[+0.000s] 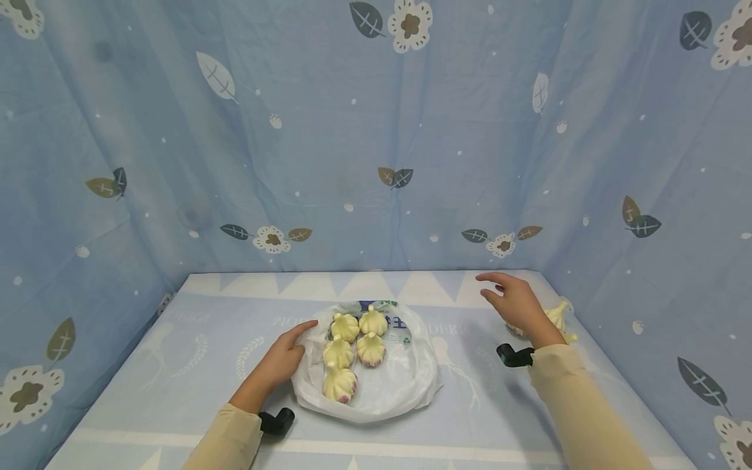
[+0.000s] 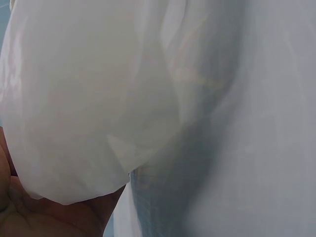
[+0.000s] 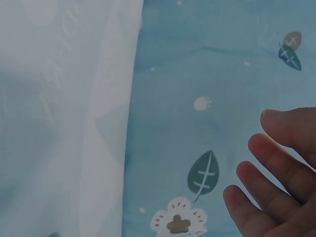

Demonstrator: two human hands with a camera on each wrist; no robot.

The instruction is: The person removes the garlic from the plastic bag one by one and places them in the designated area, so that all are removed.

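Note:
In the head view, a white plastic bag (image 1: 405, 391) lies spread with its rim rolled outward, and several garlic bulbs (image 1: 371, 350) sit inside it, mostly toward its left. My left hand (image 1: 282, 356) touches the bag's left rim, index finger extended. White plastic (image 2: 89, 108) covers part of that hand in the left wrist view, so some fingers are hidden. At the right, my right hand (image 1: 519, 303) is raised with thumb and fingers apart, holding nothing. More garlic (image 1: 557, 316) lies beside and partly behind it. Its spread fingers (image 3: 271, 153) show in the right wrist view.
A pale blue and white patterned cloth (image 1: 194, 365) covers the table. Blue curtains (image 1: 329, 130) with leaves and flowers hang behind it and along both sides. Dark wrist mounts (image 1: 276, 422) sit on both wrists.

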